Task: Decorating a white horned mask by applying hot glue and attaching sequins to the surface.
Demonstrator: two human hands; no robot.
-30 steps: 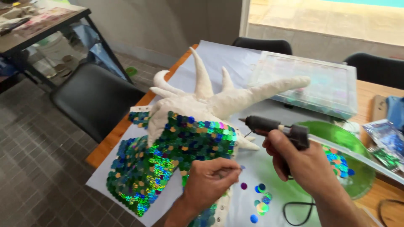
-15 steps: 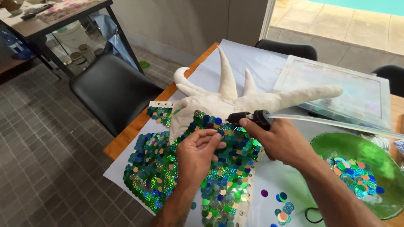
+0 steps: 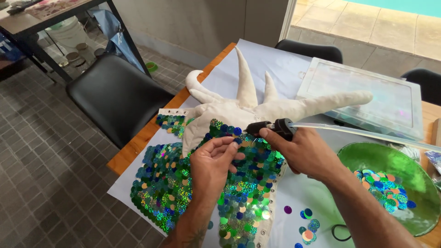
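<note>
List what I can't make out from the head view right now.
- Glue gun tip: hidden by the left hand fingers.
- Any sequin pinched there: too small to tell.
- Glue stick end: cut by the right edge.
- Clear box contents: blurred by its lid.
- Sequined piece lower edge: cut by the bottom edge.

Likely home craft room: tiled floor (image 3: 41,151), chairs (image 3: 117,96), patio door.

Glossy holographic green and blue sequins (image 3: 183,183) are seen on a matt cream padded cloth piece (image 3: 239,110); a matt black plastic glue gun (image 3: 271,128) and a shiny translucent green glass dish (image 3: 367,158) are shown.
</note>
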